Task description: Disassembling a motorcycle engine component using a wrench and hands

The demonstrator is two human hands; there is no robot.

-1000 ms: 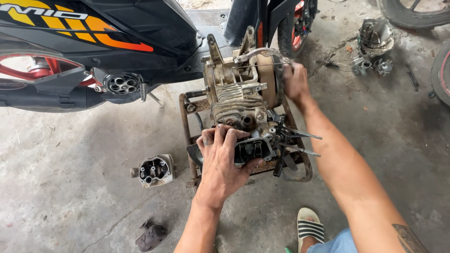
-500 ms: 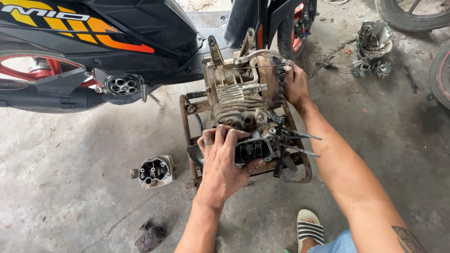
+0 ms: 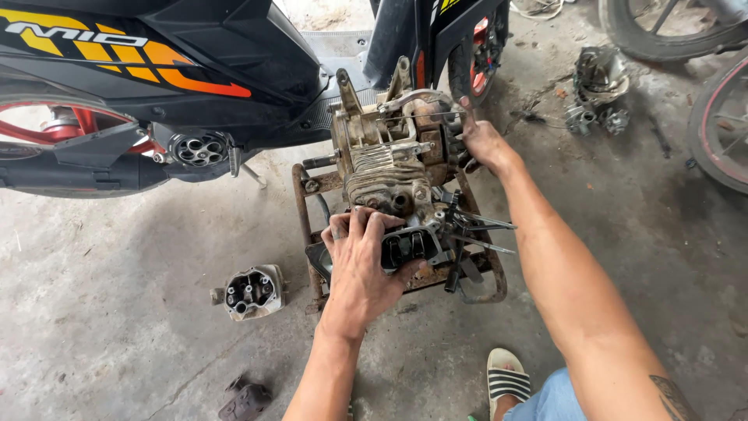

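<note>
Left hand (image 3: 360, 269) is gripping the near end of a grimy, finned grey metal engine (image 3: 389, 168); right hand (image 3: 481, 143) is clasping its far side. It is sitting on a rusty steel frame (image 3: 305, 204) on stained concrete floor (image 3: 117, 312), beside a black scooter (image 3: 195, 70).

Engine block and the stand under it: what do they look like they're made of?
Engine block: looks like cast metal, probably aluminium, dull grey with cooling fins and grime. Stand: seems to be steel tube, brown with rust. Both hands rest on the engine.
</note>
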